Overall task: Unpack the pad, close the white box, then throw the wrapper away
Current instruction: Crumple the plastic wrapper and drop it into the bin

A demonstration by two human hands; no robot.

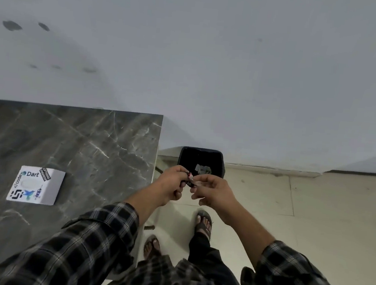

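The white box (36, 185), covered in stickers, lies shut on the dark marble table (78, 145) at the left. Both hands meet to the right of the table's edge, in front of the black bin (201, 161). My left hand (171, 185) and my right hand (213, 190) pinch a small crumpled wrapper (189, 179) between their fingertips. The wrapper is small and partly hidden by fingers. It hangs just before the bin's near rim. I cannot make out the pad.
The bin stands on the beige tiled floor (313, 212) against the white wall and holds some pale scraps (203, 168). My sandalled feet (203, 222) stand right of the table. The table's right edge runs close to my left forearm.
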